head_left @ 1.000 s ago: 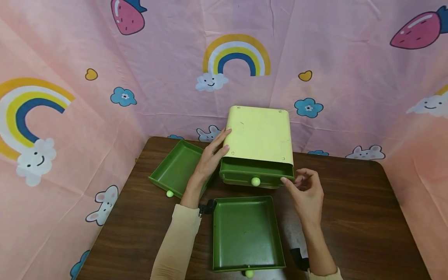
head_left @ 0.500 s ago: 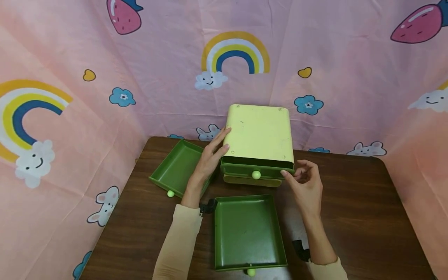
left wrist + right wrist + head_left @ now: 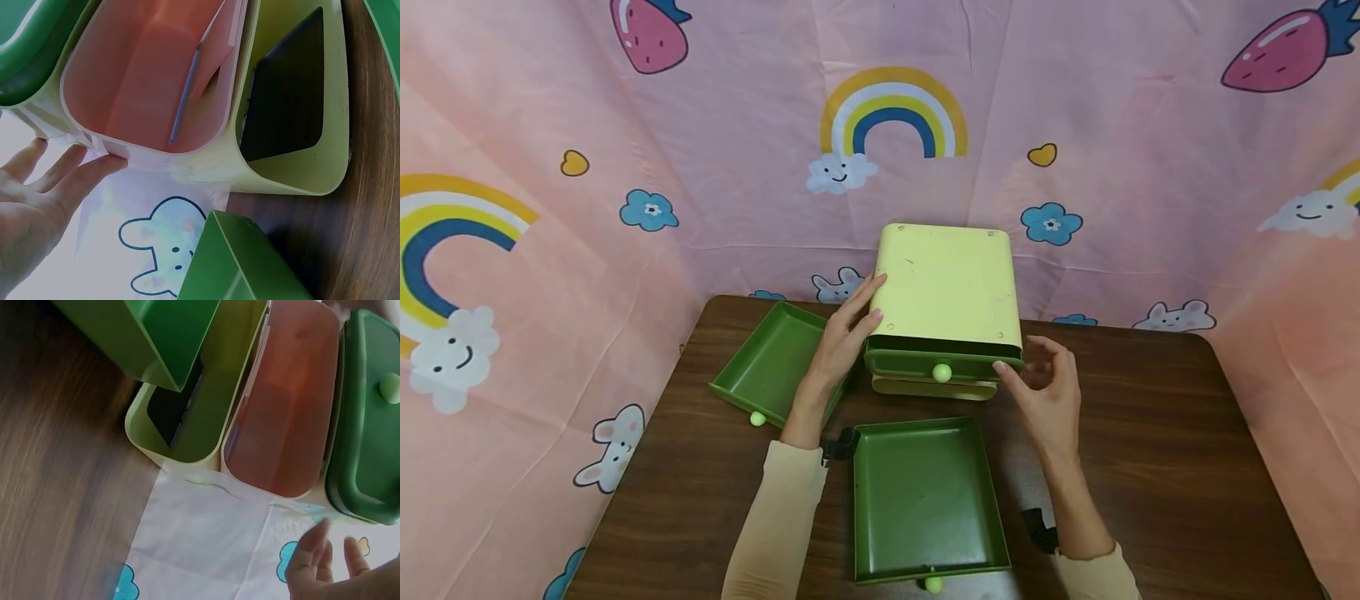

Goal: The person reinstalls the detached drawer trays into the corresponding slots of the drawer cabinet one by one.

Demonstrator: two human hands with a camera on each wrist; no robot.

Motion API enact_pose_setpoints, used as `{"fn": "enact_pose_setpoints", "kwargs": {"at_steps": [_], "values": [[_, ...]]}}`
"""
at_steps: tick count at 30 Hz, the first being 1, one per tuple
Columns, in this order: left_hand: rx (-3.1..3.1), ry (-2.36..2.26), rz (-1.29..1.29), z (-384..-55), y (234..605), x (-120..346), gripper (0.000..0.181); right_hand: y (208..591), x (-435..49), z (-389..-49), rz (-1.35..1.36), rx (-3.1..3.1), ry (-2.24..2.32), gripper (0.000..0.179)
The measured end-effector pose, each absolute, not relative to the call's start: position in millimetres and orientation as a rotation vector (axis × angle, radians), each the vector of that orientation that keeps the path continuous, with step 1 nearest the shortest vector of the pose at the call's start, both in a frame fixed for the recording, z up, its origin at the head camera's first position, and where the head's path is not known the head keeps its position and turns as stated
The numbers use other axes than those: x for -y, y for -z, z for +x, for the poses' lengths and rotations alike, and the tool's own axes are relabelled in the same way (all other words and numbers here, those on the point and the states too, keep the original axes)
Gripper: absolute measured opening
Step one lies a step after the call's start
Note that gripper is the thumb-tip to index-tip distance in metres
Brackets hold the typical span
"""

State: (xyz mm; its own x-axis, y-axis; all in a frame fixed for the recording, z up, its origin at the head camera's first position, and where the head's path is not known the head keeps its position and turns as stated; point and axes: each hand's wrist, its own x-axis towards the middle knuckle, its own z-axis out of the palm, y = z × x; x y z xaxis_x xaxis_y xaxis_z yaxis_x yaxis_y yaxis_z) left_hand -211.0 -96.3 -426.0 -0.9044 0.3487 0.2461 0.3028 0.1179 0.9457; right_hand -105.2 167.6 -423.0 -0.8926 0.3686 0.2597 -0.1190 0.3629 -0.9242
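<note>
Both hands stay apart, one at each flank of the yellow cabinet (image 3: 947,283): the right hand (image 3: 1048,396) has its thumb at the right end of the top drawer (image 3: 904,363), its other fingers loosely bent beside it, while the left hand (image 3: 841,337) lies along the left wall with fingers extended. Neither seems clamped on anything.

Nearest on the table (image 3: 1150,458) lies a loose green drawer (image 3: 925,500), knob toward the near edge. Farther off to the left, a second green drawer (image 3: 767,358) sits at a slant, partly behind the left forearm. Beyond, toward the far edge, stands the cabinet; its top drawer is nearly home, the front just proud of the opening. Below it, the pink middle compartment (image 3: 147,81) and the yellow bottom compartment (image 3: 209,434) have no drawers in them. A printed cloth (image 3: 925,196) hangs behind.

Pushing at the right end alone could skew the top drawer and jam it; without the left hand's bracing, the cabinet might swivel or slide back into the cloth.
</note>
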Motion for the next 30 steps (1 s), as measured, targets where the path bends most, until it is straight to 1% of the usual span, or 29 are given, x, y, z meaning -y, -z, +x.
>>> {"fn": "enact_pose_setpoints", "kwargs": {"at_steps": [5,10,13,19,30], "values": [[-2.313,-1.965,0.675,-216,434,97,0.050,420,-169,-109,-0.182,2.215,-1.562,0.057],[-2.331,-1.979,0.678,-227,457,98,0.049,419,-168,-113,-0.183,2.223,-1.566,0.054],[-2.344,-1.983,0.683,-229,462,98,0.049,419,-168,-115,-0.185,2.224,-1.578,0.052],[-2.337,-2.002,0.693,-229,463,98,0.048,420,-168,-117,-0.137,2.216,-1.591,0.050],[-2.320,-2.017,0.707,-230,460,98,0.049,419,-170,-122,-0.108,2.208,-1.605,0.053]]}}
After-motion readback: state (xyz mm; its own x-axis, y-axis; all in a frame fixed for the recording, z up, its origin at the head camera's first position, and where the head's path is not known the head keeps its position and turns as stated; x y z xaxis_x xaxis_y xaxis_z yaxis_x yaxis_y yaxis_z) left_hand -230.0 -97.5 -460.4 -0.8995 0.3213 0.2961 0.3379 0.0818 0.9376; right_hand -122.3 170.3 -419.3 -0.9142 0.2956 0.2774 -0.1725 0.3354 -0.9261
